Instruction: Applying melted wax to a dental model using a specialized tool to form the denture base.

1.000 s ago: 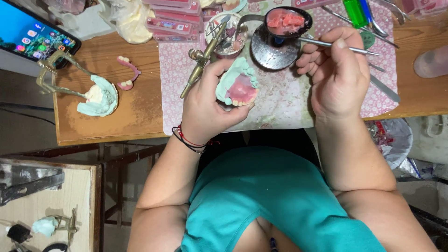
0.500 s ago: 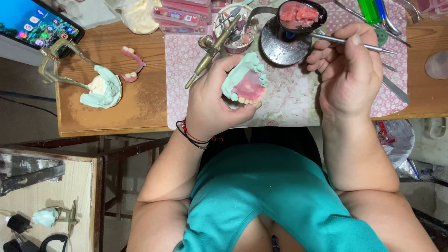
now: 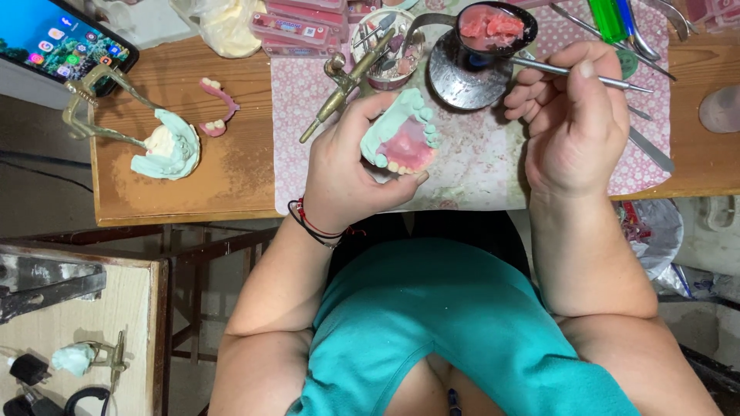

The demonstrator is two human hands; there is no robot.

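a: pale green plaster, pink wax on top: that is the dental cast (image 3: 401,140), held over the near edge of the patterned cloth (image 3: 493,166), left of centre. status of the grip?

b: left hand (image 3: 343,173) wrapped around the cast, thumb under the near rim, fingers behind. right hand (image 3: 578,115) pinched closed on a thin metal instrument (image 3: 609,78), its tip toward the small dish of pink wax (image 3: 493,27) at the far edge.

a: handling?

b: judged stiff, fairly heavy for its size, brittle; the wax and teeth look soft and easily marred. hold by the plaster sides, not the pink.

a: change against the earlier frame?

b: the cast sits slightly further from the body, the instrument hand much the same. the second cast on a brass frame (image 3: 166,150) rests far left, untouched.
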